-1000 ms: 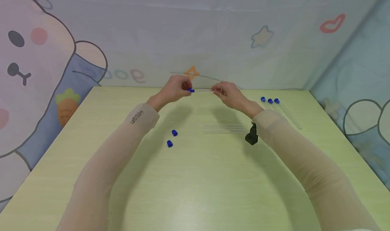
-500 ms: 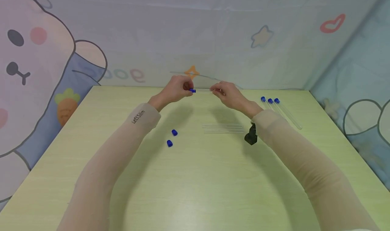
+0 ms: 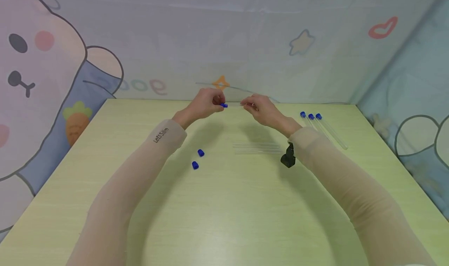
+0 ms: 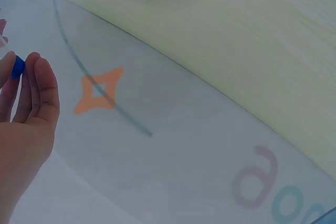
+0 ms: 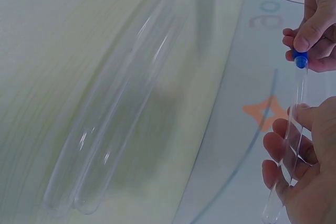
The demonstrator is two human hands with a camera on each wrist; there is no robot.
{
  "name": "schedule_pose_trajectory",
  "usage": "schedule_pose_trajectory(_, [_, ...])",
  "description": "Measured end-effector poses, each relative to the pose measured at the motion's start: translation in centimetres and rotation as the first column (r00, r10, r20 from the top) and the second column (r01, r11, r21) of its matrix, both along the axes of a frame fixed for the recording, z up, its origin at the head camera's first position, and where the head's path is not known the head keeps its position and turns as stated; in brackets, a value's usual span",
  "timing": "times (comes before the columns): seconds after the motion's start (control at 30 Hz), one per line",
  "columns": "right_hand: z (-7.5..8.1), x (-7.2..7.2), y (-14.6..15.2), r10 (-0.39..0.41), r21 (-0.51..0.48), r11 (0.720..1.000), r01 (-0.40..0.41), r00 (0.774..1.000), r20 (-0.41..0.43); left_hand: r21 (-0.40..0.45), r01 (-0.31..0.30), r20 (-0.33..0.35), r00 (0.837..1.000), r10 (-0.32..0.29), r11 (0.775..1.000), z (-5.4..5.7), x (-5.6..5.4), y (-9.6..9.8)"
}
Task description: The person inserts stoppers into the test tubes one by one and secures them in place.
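Observation:
In the head view my left hand (image 3: 205, 102) pinches a blue cap (image 5: 300, 60) between thumb and fingers. Facing it, my right hand (image 3: 262, 109) holds a clear glass test tube (image 5: 301, 88), its rounded end toward my right wrist. The right wrist view has the cap at the tube's mouth, its narrower part apparently inside the glass; how deep it sits I cannot tell. Both hands are raised above the far edge of the table. Below them lie two bare test tubes (image 3: 257, 148) side by side, and two loose blue caps (image 3: 201, 153) rest to the left.
On the right of the pale wooden table (image 3: 224, 211) lie three test tubes with blue caps (image 3: 318, 116), partly behind my right forearm. A black device (image 3: 289, 157) hangs at my right wrist. A printed cloth (image 3: 245, 44) stands behind the table.
My left hand has shifted slightly to the right with the cap, and my right hand slightly to the left. The loose caps and the tubes on the table stay put.

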State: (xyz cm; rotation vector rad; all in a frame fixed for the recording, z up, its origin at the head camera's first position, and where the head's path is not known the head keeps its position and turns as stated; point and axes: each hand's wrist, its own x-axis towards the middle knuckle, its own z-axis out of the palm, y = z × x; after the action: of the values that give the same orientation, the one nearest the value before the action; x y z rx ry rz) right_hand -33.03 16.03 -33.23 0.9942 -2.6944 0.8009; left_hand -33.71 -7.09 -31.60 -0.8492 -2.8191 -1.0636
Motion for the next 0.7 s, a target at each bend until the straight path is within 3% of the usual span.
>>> schedule_pose_trajectory(0.53, [0.04, 0.52, -0.05, -0.005, 0.001, 1.0, 0.005, 1.0, 0.007, 0.035, 0.008, 0.008, 1.0, -0.008, 0.999, -0.18, 0.12, -0.07])
schedule_pose_trajectory(0.7, [-0.09, 0.79, -0.09, -0.02, 0.021, 1.0, 0.021, 0.999, -0.042, 0.095, 0.02, 0.038, 0.999, -0.023, 0.995, -0.3, 0.33, 0.06])
